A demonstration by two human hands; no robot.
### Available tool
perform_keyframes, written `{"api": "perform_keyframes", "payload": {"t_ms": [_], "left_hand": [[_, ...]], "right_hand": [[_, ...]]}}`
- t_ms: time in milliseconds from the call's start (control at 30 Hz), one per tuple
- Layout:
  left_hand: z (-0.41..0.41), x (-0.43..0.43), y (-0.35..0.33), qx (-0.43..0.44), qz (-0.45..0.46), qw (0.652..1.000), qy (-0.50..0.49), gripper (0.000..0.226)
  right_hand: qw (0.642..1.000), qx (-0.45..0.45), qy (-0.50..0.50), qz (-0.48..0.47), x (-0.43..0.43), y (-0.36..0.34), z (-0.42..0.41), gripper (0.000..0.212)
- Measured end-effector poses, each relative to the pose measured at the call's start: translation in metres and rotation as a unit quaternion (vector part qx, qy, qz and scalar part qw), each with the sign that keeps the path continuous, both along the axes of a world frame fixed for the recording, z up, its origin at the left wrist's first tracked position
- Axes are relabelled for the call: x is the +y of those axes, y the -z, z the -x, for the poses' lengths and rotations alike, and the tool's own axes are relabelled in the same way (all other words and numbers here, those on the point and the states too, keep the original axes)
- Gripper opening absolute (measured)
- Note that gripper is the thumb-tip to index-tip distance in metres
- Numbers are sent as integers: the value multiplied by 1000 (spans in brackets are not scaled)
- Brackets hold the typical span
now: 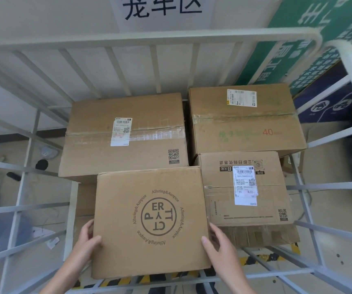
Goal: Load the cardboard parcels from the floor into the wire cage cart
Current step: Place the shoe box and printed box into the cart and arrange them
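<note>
I look down into the white wire cage cart (149, 38). A cardboard parcel with a round printed logo (149, 221) sits at the front middle, held at both sides: my left hand (88, 238) grips its left edge and my right hand (217, 240) its right edge, thumbs on top. Behind it lie a large taped parcel with a white label (126, 136) at the back left and another large parcel marked 40 (245, 119) at the back right. A smaller labelled parcel (245, 189) rests to the right of the held one.
The cart's barred walls rise at the left (22, 183), back and right (304, 187). A yellow and black hazard stripe (262, 258) shows on the floor below the cart's wire base. Small dark items lie on the floor left of the cart (41, 164).
</note>
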State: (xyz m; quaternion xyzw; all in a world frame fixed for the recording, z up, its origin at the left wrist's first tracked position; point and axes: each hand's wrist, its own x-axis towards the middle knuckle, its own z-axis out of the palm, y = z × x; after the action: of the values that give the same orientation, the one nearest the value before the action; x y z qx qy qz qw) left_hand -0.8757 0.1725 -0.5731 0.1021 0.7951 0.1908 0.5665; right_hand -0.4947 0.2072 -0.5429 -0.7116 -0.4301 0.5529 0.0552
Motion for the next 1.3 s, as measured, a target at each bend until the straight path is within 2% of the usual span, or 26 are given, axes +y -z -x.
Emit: {"api": "perform_keyframes", "payload": {"t_ms": [67,233,400,567,733,833,1000,1300], "left_hand": [[13,9,2,24,-16,999,-37,65],[46,37,0,80,-76,993,-41,49],[79,85,11,133,-97,986,-7,56],[104,127,35,152,-84,985,5,64],[124,161,52,199,-83,976,-3,72],[145,174,67,196,-71,978,-29,75],[150,173,86,201,-19,979,-37,84],[141,164,81,205,-67,976,-39,69]], "right_hand": [[999,-9,11,-29,14,-2,-8,51],[997,-11,36,-69,62,-3,-13,43],[993,9,66,-98,117,1,3,37],[994,26,55,-96,159,14,29,41],[996,32,41,-79,178,28,47,51],[994,39,60,-86,189,34,49,50],[996,25,17,-88,184,39,51,54],[996,25,-11,-88,177,42,60,61]]}}
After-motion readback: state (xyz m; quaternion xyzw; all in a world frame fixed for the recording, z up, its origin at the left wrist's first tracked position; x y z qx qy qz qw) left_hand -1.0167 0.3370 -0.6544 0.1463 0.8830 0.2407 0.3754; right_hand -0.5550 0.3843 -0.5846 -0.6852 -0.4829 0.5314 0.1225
